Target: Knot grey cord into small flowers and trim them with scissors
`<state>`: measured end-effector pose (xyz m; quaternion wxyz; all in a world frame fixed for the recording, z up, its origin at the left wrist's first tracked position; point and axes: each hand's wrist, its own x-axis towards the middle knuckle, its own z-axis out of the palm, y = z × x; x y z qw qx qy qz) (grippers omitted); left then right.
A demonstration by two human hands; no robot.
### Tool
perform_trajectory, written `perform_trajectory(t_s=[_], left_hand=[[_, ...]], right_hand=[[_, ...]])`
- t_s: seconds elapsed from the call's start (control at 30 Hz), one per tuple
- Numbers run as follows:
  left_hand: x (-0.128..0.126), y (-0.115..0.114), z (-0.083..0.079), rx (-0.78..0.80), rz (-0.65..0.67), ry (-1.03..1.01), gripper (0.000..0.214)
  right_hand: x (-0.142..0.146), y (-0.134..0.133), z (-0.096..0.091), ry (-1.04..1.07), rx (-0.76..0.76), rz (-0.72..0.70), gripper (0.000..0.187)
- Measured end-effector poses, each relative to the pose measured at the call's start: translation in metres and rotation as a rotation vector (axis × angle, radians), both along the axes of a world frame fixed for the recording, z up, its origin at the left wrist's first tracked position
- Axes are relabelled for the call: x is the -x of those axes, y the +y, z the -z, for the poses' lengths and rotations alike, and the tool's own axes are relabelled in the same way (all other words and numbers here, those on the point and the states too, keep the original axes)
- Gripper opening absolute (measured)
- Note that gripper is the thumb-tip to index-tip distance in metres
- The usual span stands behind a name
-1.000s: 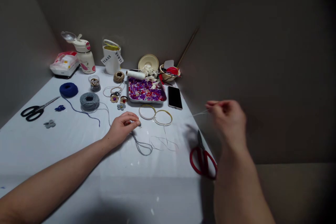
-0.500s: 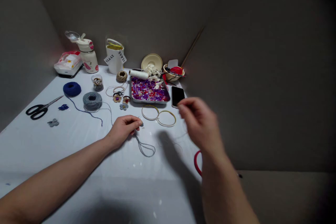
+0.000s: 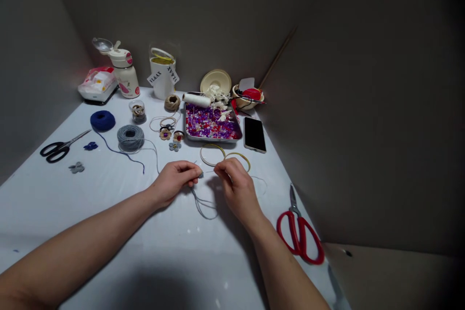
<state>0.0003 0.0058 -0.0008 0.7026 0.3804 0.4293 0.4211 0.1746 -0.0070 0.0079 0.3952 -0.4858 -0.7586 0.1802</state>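
While we pinch a small grey crocheted piece [image 3: 200, 174] btw thumb & fingers of our left hand [image 3: 172, 183], a loose loop of grey thread [image 3: 205, 209] hangs below it, mid-frame on the white tabletop [image 3: 109, 213]. Our right hand [image 3: 236, 185] is just beside it, fingers curled almost shut; we can't tell if they've got a fine thread. Right hand partly blocks a thin hoop [image 3: 242, 156], next to a 2nd hoop [image 3: 201, 156]. Above these, a metal tray of beads [image 3: 212, 139] & a black phone [image 3: 254, 134]. Upper left, a white cup [image 3: 162, 85] w/ two tags [image 3: 154, 78] reading approx. "VL&AX". Navy yarn [image 3: 102, 120] & grey yarn [image 3: 131, 137] left of centre, black scissors [image 3: 56, 151] far left, red scissors [image 3: 300, 237] lower right.
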Motion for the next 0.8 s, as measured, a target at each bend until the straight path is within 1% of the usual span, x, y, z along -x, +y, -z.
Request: perform_trajectory(t_s=[0.2,0.37,0.8], left_hand=[[0.0,0.0002,0.0012,-0.018,-0.016,-0.019,0.02],[-0.0005,0.0001,-0.0004,-0.015,-0.028,-0.029,0.021],[-0.0002,-0.0002,-0.0008,-0.005,-0.019,-0.053,0.019]], right_hand=[[0.001,0.0002,0.0039,-0.033,0.013,0.002,0.017],[0.0017,0.0014,0.0083,-0.031,-0.01,-0.004,0.015],[0.0024,0.0011,0.0083,-0.028,0.002,-0.012,0.016]])
